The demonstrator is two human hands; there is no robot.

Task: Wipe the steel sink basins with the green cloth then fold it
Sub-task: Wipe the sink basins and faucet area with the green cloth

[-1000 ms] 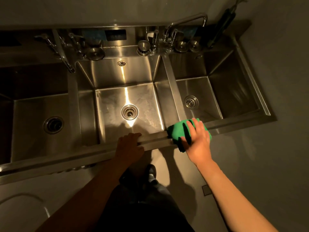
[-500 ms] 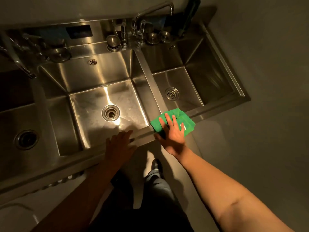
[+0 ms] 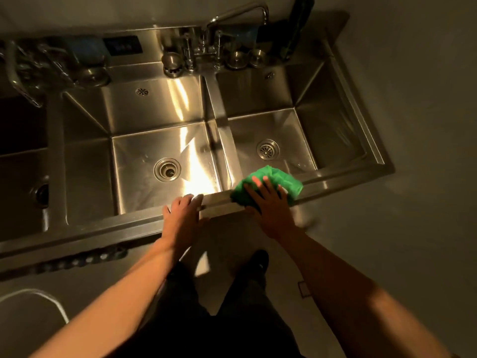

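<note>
A steel sink unit holds three basins: a middle basin (image 3: 144, 156), a right basin (image 3: 291, 130) and a dark left basin (image 3: 23, 177). A crumpled green cloth (image 3: 276, 179) lies on the front rim (image 3: 343, 174) near the divider between the middle and right basins. My right hand (image 3: 271, 205) presses flat on the cloth, fingers spread over it. My left hand (image 3: 182, 218) rests on the front rim in front of the middle basin, fingers apart, holding nothing.
A faucet (image 3: 232, 19) with handles stands on the back ledge, with round steel strainers (image 3: 171, 63) beside it. A dark bottle (image 3: 296, 24) leans at the back right. Another faucet (image 3: 18, 73) is at the back left. My legs and shoes stand below the rim.
The view has shifted and the light on the middle basin has brightened. My right hand stays on the cloth at the front rim. My left hand stays on the rim.
</note>
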